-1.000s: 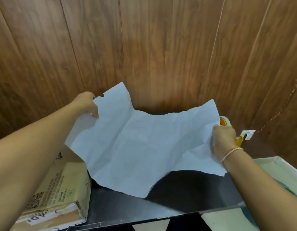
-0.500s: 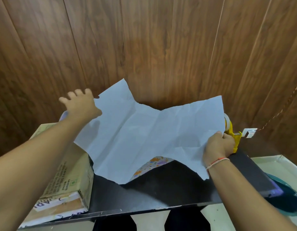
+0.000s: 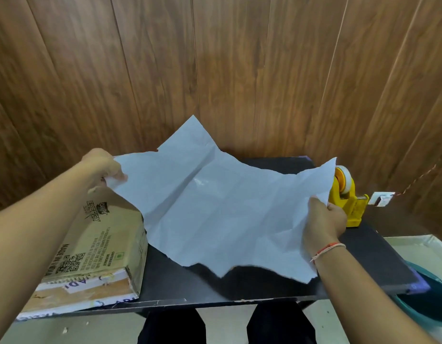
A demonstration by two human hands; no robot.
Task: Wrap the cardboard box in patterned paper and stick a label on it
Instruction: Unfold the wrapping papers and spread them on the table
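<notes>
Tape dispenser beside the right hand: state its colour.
Yellow plastic tape dispenser, clearest in the head view.

Both arms reach forward, spread wide; the left hand (image 3: 103, 167) is curled, its fingers pinching the paper (image 3: 222, 214) at its far left edge; the right hand (image 3: 323, 224) grips its right edge, thumb on top.

Ahead of me a wall (image 3: 239, 70) of dark brown wood-grain planks fills the upper view, its seams slanting with the wide lens. Below it I see a matte black counter (image 3: 359, 256), and pale floor (image 3: 224, 326) under its front edge.
</notes>
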